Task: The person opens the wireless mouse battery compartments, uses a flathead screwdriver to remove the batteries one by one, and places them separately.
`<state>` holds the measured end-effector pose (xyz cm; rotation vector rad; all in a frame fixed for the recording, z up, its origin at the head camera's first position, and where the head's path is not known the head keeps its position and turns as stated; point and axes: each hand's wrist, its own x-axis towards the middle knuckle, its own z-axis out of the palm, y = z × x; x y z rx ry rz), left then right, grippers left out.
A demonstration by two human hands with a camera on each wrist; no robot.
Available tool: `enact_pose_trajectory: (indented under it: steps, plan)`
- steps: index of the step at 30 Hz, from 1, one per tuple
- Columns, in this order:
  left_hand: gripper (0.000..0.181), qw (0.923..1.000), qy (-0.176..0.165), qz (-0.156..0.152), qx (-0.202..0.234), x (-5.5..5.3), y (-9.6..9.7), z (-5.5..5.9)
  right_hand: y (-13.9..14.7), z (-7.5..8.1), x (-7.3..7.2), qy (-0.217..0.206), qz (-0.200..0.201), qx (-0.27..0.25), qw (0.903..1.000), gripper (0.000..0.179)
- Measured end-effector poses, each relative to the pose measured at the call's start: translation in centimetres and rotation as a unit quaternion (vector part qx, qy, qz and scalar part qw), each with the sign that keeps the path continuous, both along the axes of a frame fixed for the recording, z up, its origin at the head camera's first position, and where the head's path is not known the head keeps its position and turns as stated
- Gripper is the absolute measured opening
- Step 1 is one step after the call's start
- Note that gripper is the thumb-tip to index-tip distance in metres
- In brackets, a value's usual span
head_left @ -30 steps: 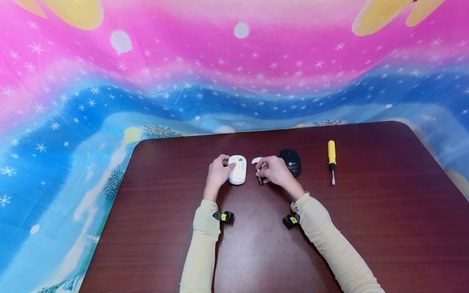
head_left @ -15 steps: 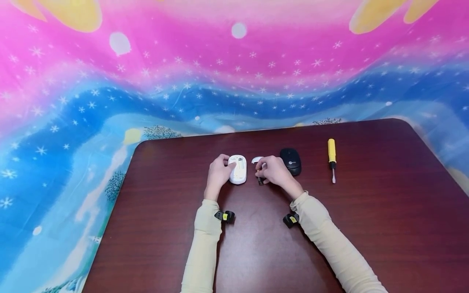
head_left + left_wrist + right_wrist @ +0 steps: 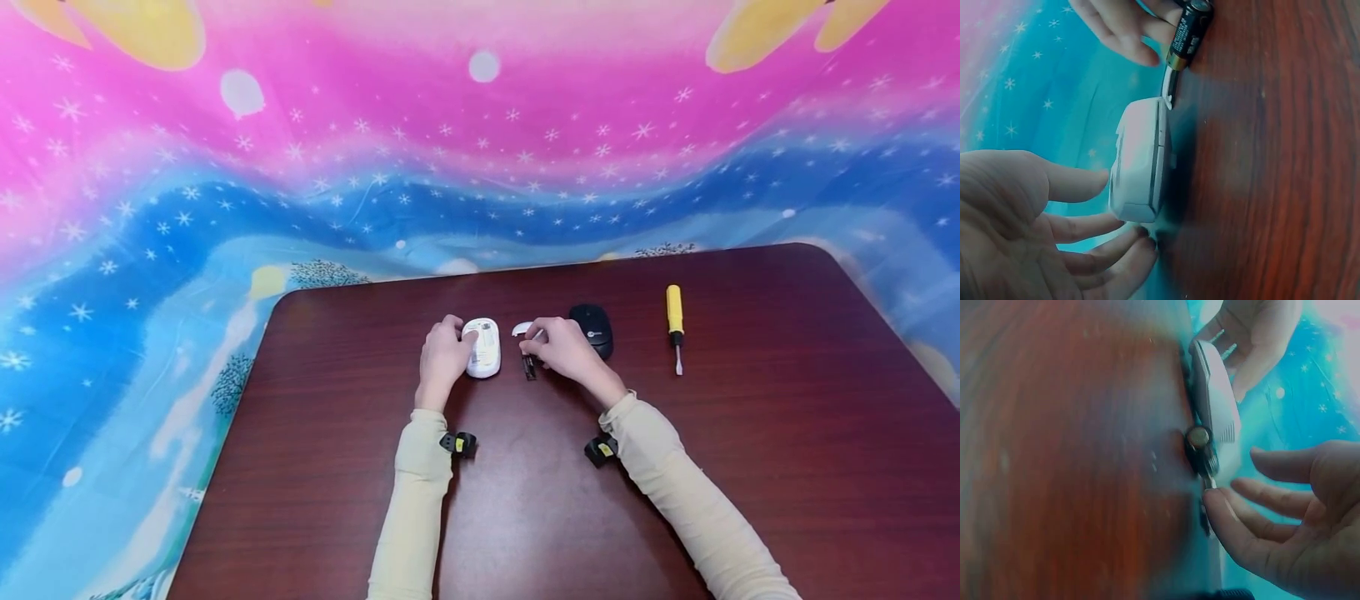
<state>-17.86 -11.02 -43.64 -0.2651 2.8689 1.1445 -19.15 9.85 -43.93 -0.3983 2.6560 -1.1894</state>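
Note:
A white computer mouse (image 3: 483, 348) lies underside up on the table, its battery bay facing upward. My left hand (image 3: 444, 354) holds it at the left side, thumb on the upturned face and fingers along the edge. Just right of the mouse, black batteries with gold ends (image 3: 528, 367) lie side by side on the tabletop. My right hand (image 3: 562, 346) is over their far end. In the right wrist view its thumb and fingers are spread, with nothing between them, close to the batteries (image 3: 1199, 440). A white battery cover (image 3: 521, 329) lies beyond, partly hidden by the right hand.
A black mouse (image 3: 591, 327) sits right behind my right hand, partly covered by it. Farther right lies a screwdriver with a yellow handle (image 3: 675, 310). The brown table (image 3: 780, 400) ends at a colourful cloth backdrop (image 3: 450, 192).
My right hand's fingers have drawn back a little from the batteries, so more of them shows. The left hand stays on the white mouse. The head view has shifted slightly.

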Motion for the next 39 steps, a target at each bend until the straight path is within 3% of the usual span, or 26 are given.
enact_pose_trajectory:
  steps: [4,8,15,22,32,39]
  plan:
    - [0.044,0.9996,0.012,-0.001,-0.026,0.0,0.2,0.1,1.0,0.5,0.0,0.051,0.015,0.023,0.9983,0.017]
    - [0.050,0.9993,0.021,-0.013,-0.030,0.0,0.6,0.4,2.2,1.3,0.1,0.068,0.028,0.017,0.9972,0.021]
    - [0.063,0.9980,0.031,-0.046,-0.030,0.1,1.5,1.4,4.5,2.1,0.3,0.060,0.037,0.005,0.9975,0.024]
    - [0.075,0.9938,0.047,-0.081,-0.059,0.0,2.4,2.0,6.5,2.2,0.4,0.057,0.033,-0.001,0.9978,0.030]
    - [0.080,0.9779,0.065,-0.153,-0.127,0.4,4.1,2.3,9.0,2.6,0.9,0.119,0.000,0.009,0.9929,0.041]
    - [0.083,0.9684,0.064,-0.200,-0.135,0.7,5.6,2.0,10.7,2.2,0.9,0.129,-0.008,0.065,0.9895,0.056]
